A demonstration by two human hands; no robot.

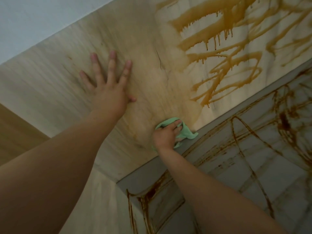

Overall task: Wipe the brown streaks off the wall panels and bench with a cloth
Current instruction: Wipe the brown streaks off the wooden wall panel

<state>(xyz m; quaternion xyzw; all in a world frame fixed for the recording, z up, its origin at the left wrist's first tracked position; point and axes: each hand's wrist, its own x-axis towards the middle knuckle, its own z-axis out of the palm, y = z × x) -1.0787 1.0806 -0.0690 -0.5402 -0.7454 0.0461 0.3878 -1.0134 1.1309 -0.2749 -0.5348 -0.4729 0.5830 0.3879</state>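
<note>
My left hand lies flat with fingers spread on the pale wood wall panel. My right hand grips a crumpled green cloth and presses it against the panel's lower edge, just above the bench. Thick brown streaks with drips cover the panel's right part. The panel around my hands shows only faint smears. Darker brown streaks cross the glossy bench surface below.
A grey strip runs where the panel meets the bench. A plain white wall rises above the panel at upper left. A second wood panel face sits at the left edge, and streaks run down the bench's front corner.
</note>
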